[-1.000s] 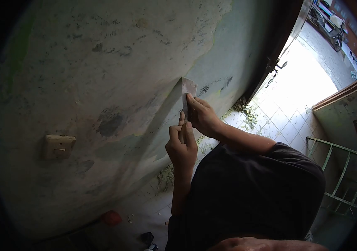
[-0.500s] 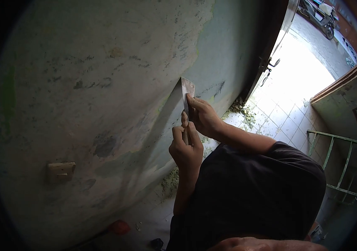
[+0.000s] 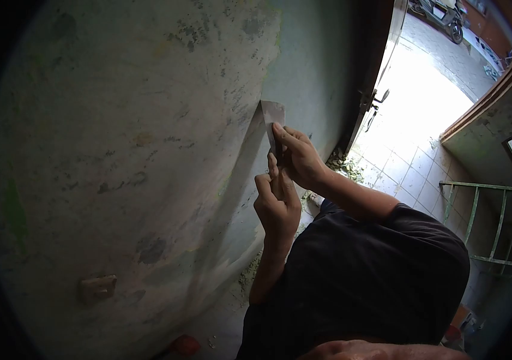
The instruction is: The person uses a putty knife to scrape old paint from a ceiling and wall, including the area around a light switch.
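A putty knife (image 3: 274, 112) with a broad, flat metal blade meets the wall (image 3: 166, 162) at its upper end, close to where patchy plaster borders greenish paint. My left hand (image 3: 277, 207) is closed around its handle, which is mostly hidden by the fingers. Above it, my right hand (image 3: 304, 159) also grips the tool, its thumb lying on the blade. The blade's shadow falls on the wall to the left. Dark smudges and scuffed patches mark the plaster.
A wall switch (image 3: 98, 288) sits at lower left. At right are an open door (image 3: 382, 66) with a handle, a green metal frame (image 3: 490, 225) and a tiled floor (image 3: 397, 171) strewn with paint flakes. A red object (image 3: 185, 344) lies at the bottom.
My view has shifted, so the wall switch and dark patch appear lower. Both hands and the putty knife have moved upward relative to the wall marks, and more of the blade's face shows.
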`<state>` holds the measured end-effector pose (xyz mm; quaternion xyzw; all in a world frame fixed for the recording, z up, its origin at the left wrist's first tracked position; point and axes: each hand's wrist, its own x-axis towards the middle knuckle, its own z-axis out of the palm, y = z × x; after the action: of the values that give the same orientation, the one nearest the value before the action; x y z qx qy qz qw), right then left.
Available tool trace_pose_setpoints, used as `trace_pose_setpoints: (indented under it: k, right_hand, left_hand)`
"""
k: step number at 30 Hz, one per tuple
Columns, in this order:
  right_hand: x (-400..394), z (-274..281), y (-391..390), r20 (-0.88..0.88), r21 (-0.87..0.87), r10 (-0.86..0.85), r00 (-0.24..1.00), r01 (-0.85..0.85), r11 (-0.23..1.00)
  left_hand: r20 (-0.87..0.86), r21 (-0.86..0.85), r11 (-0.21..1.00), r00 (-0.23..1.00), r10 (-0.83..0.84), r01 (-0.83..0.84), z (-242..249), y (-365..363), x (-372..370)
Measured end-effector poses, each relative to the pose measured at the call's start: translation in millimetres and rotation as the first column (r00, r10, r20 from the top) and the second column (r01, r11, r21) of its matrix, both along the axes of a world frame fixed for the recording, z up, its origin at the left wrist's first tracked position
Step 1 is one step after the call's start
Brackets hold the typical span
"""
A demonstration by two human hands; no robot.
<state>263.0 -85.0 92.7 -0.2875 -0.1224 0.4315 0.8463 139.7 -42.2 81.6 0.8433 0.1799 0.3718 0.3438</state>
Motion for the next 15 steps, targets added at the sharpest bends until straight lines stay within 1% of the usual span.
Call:
trace_pose_setpoints:
  k: [1,2,4,5,7,11,13,14,15]
  right_hand:
    - [-0.6,-2.8,-1.6,-0.003,-0.001,-0.008,1.000,0.008,1.000]
    - [-2.6,-6.5,-3.1,0.014,-0.037,-0.013,1.000,0.013,0.999]
    - [-6.7,-16.2,-2.7,0.055,-0.115,-0.035,0.998,0.042,0.992]
    - [-7.3,-18.3,-4.3,0.054,-0.119,-0.035,0.998,0.041,0.992]
    - [-8.6,-19.2,-6.8,0.066,-0.159,-0.013,0.998,0.024,0.987]
    - [-10.9,-10.1,-3.7,0.071,-0.162,-0.013,0.997,0.024,0.986]
    - [-12.3,-4.7,-1.5,0.025,-0.156,-0.018,1.000,0.022,0.988]
    - [-12.7,-4.6,-0.4,0.023,-0.154,-0.016,1.000,0.020,0.988]
    - [-12.9,-4.8,0.5,-0.002,-0.159,-0.018,1.000,0.018,0.987]
  left_hand:
    - [-0.055,-0.054,0.998,0.998,-0.031,0.028,-2.5,-1.8,-3.0]
    - [-0.058,-0.057,0.998,0.998,-0.036,0.033,-5.3,-2.4,-6.9]
    - [-0.133,-0.302,0.945,0.976,-0.173,0.126,-10.2,-1.7,-14.3]
    - [-0.133,-0.305,0.944,0.976,-0.173,0.126,-11.5,-1.0,-17.2]
    - [-0.127,-0.510,0.842,0.953,-0.274,0.174,-12.8,0.9,-22.3]
    - [-0.107,-0.472,0.862,0.958,-0.266,0.186,-10.9,-7.4,-24.3]
    - [-0.097,-0.408,0.903,0.977,-0.192,0.136,-14.4,-13.0,-22.5]
    - [-0.099,-0.407,0.904,0.977,-0.189,0.133,-14.4,-16.5,-20.9]
    - [-0.043,-0.331,0.937,0.990,-0.135,0.113,-13.5,-20.7,-18.7]
